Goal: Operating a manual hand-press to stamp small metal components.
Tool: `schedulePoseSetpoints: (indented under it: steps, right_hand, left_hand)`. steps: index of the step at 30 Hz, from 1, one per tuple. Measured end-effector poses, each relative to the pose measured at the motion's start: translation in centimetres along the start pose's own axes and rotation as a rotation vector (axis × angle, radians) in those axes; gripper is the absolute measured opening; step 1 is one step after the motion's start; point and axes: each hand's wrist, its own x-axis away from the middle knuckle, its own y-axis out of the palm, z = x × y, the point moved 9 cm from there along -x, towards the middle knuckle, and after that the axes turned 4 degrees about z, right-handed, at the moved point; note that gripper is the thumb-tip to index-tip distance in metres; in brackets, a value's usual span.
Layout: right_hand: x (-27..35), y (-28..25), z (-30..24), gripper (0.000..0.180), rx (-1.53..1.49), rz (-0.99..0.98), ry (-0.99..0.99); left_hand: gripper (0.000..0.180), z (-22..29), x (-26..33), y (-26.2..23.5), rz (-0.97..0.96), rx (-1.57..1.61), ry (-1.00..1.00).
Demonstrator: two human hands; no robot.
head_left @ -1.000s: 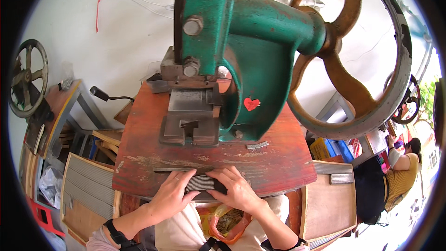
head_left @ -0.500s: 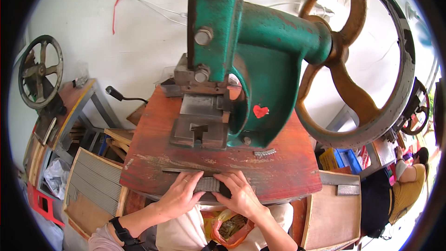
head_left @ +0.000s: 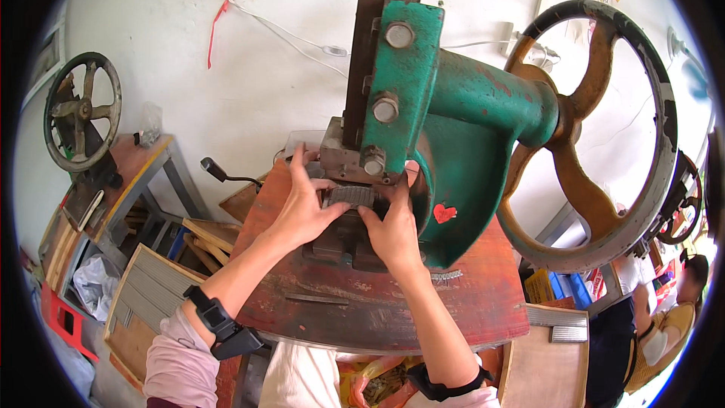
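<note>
Under the ram of a green hand press lies a small stack of ribbed grey metal strips. My left hand grips the stack's left end, its thumb along the near edge and its index finger raised beside the press head. At the right end, my right hand pinches the stack between thumb and fingers; its fingertips are partly hidden in the press gap. Below both hands sits the dark steel die block. A thin flat metal bar rests on the red wooden table.
The large handwheel stands to the right. A short toothed metal piece lies by the press foot. Wooden trays with grey strips flank me, left and right. A bag of metal pieces is at my lap. Another person sits far right.
Both hands have carried the ribbed stack from the table's front edge forward and up, into the gap under the press head. The view has shifted too.
</note>
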Motion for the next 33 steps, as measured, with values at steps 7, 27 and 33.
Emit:
schedulePoseSetpoints:
  steps: [7, 27, 33]
  right_hand:
    - [-2.8, 0.0, 1.8, 0.065, 0.188, -0.049, 0.094]
    - [-1.9, 0.1, 3.7, 0.066, 0.136, -0.077, 0.205]
    - [-0.6, -1.8, -0.2, 0.062, 0.111, 0.097, -0.103]
  left_hand:
    - [0.091, 0.0, -1.4, 0.2, -0.022, -0.401, 0.053]
    - [0.018, 4.8, 6.4, -3.6, 0.058, -0.488, 0.362]
    - [0.015, 4.2, 1.7, -0.5, 0.020, -0.531, 0.381]
